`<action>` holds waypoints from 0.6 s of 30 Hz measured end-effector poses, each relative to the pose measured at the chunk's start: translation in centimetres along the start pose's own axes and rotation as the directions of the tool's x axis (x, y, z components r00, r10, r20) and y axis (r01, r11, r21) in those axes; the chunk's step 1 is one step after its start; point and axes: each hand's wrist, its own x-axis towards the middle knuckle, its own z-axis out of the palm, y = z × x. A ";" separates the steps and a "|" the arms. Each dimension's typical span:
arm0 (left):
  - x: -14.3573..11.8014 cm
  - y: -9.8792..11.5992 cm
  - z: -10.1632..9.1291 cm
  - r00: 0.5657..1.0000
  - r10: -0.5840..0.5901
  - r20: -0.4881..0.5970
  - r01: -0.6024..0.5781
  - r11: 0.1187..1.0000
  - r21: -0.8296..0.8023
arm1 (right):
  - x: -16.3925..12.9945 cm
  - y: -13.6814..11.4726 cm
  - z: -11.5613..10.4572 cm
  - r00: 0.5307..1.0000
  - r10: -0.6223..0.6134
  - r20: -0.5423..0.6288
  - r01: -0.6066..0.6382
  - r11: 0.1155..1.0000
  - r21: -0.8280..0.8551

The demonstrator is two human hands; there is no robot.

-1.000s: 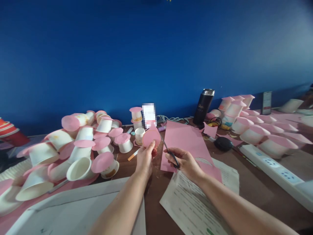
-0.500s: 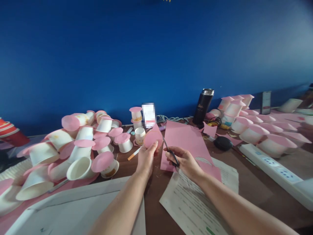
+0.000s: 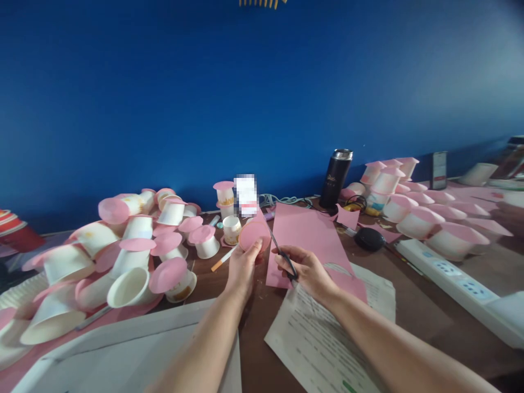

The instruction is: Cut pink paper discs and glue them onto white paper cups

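Left hand [image 3: 244, 265] is pinching a pink paper piece [image 3: 249, 236], thumb on top, near a small patterned cup [image 3: 232, 230]. Right hand [image 3: 307, 270] is gripping scissors [image 3: 292, 268], blades pointing at the piece's right side; can't tell if touching. Pink sheet [image 3: 303, 225] is lying just beyond, overlapping printed paper [image 3: 315, 344]. Pink-topped cups [image 3: 133, 261] are crowding the left; black flask [image 3: 335, 180] is standing behind the sheet.

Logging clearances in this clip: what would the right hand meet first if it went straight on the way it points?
Most likely the left hand, holding a pink paper disc; the scissors in the right hand might touch that sooner, though depth is unclear.
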 end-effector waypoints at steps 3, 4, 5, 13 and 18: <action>-0.1 0.1 0.0 1.000 -0.004 0.004 0.004 1.000 -0.010 | 0.1 0.1 0.0 1.000 -0.004 0.002 0.004 1.000 0.015; -0.1 0.2 0.0 1.000 -0.004 0.005 0.004 1.000 -0.010 | 0.1 0.1 0.0 1.000 -0.003 0.001 0.003 1.000 0.020; -0.1 0.2 0.0 1.000 -0.003 0.003 0.003 1.000 -0.011 | 0.1 0.1 0.0 1.000 0.000 -0.002 0.000 1.000 0.024; -0.2 0.5 0.1 0.999 -0.032 -0.020 0.031 0.999 -0.033 | -0.1 -0.2 0.2 0.999 0.020 -0.031 -0.020 1.000 0.019; -0.2 0.7 0.2 0.999 -0.046 -0.022 0.045 0.997 -0.059 | -0.1 -0.1 0.1 1.000 0.009 -0.012 -0.009 1.000 0.023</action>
